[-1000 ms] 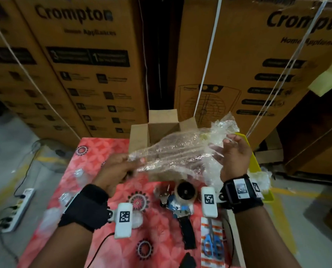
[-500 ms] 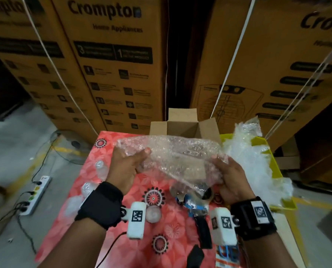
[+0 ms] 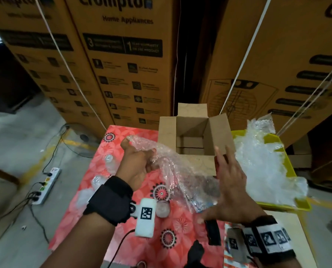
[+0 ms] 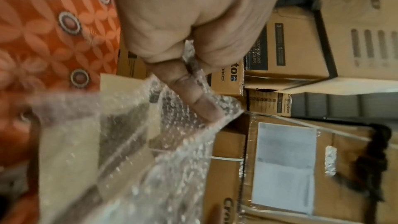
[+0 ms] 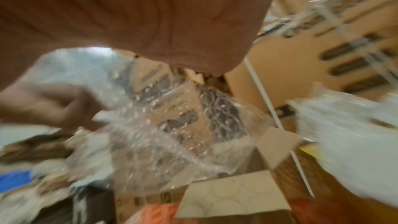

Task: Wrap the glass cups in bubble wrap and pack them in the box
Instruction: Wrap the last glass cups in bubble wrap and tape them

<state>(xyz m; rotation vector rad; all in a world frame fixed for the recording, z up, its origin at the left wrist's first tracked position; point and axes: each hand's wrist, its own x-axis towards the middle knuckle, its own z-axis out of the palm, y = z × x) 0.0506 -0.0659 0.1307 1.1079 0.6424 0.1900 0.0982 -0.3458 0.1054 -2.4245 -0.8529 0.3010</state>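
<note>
Left hand (image 3: 137, 163) fingers (image 4: 189, 91) pinching one bubble wrap sheet (image 3: 180, 171) above the desk (image 3: 87, 182), right hand (image 3: 229, 182) fingers spread, holding nothing, one open box (image 3: 192, 136) behind, three glass cups (image 3: 109, 158) at left

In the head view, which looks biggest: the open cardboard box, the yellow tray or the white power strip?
1. Yellow tray and open cardboard box: too alike to rank, tray partly covered.
2. White power strip, smallest.

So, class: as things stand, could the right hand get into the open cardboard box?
Probably yes. The right hand is open and holds nothing, right beside the cardboard box, whose flaps stand open. Only the bubble wrap sheet gripped by the left hand drapes nearby.
</note>
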